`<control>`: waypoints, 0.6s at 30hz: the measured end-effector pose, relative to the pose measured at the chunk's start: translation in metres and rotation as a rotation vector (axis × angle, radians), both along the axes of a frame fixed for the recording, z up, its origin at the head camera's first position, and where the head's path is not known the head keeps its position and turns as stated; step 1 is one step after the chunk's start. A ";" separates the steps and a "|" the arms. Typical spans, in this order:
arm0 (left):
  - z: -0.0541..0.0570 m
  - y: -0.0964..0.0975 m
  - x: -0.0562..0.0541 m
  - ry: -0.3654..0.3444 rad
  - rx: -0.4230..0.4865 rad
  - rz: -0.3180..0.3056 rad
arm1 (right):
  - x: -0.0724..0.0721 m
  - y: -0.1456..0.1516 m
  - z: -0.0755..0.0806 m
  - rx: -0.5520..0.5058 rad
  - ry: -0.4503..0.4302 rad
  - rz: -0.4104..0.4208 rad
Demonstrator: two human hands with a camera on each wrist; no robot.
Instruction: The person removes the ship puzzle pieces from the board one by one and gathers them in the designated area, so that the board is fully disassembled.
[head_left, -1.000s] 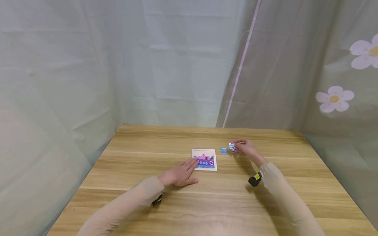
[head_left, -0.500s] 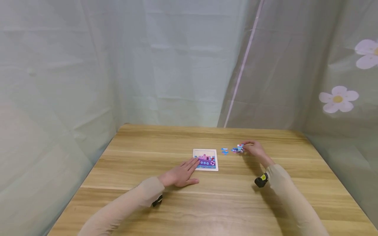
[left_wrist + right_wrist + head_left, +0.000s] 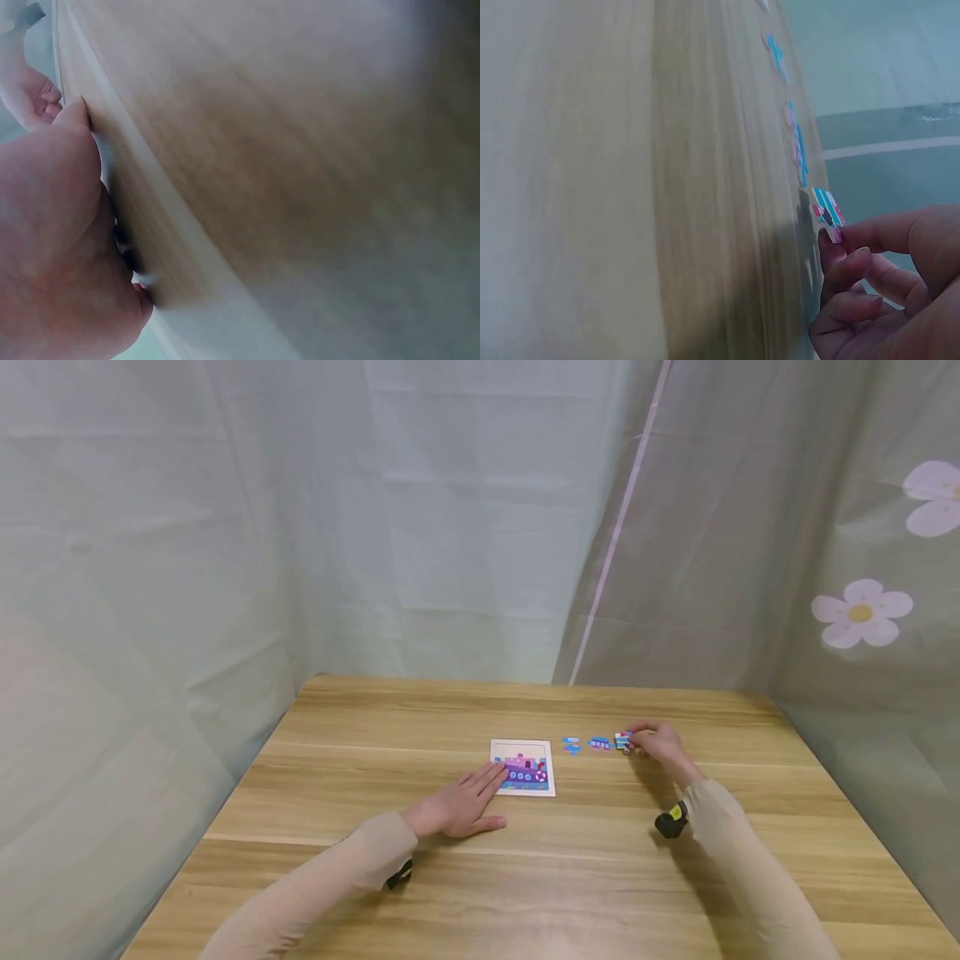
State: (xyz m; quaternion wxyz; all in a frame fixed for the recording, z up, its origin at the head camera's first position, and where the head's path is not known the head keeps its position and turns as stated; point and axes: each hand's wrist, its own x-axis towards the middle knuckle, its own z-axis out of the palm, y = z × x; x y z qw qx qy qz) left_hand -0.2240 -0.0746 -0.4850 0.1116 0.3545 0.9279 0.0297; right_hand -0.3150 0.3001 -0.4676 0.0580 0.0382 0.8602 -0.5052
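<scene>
The right fingers [image 3: 889,231] pinched a striped piece [image 3: 827,205]; another piece [image 3: 600,743] lay left of them. The left fingers [image 3: 487,777], straight, touched the ship puzzle [image 3: 528,770].

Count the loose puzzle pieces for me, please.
3: the leftmost piece beside the puzzle board, a middle piece, and a striped piece pinched by the right hand; others may be hidden.

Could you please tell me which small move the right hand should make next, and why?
Probably lower the striped piece flat onto the table and release it: the right hand pinches it tilted, in line with two loose pieces lying flat there.
</scene>
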 end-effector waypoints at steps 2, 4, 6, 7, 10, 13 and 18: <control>0.001 0.000 0.001 -0.001 0.000 0.003 | 0.000 0.001 -0.001 0.022 0.008 -0.004; 0.002 0.000 0.001 -0.003 -0.001 0.006 | 0.000 0.002 -0.003 0.045 0.020 -0.008; 0.002 0.001 0.001 -0.010 -0.008 0.010 | 0.001 0.003 -0.004 0.068 0.032 -0.007; 0.002 0.002 0.001 -0.011 -0.016 0.008 | 0.001 0.003 -0.004 0.078 0.039 -0.008; -0.003 0.001 -0.001 -0.009 -0.019 0.006 | 0.003 0.003 -0.003 0.099 0.054 -0.005; -0.009 0.001 -0.004 0.007 -0.017 0.005 | 0.003 0.003 -0.001 0.105 0.060 -0.001; -0.012 0.001 -0.007 0.016 -0.006 0.003 | 0.002 0.004 -0.001 0.108 0.059 -0.009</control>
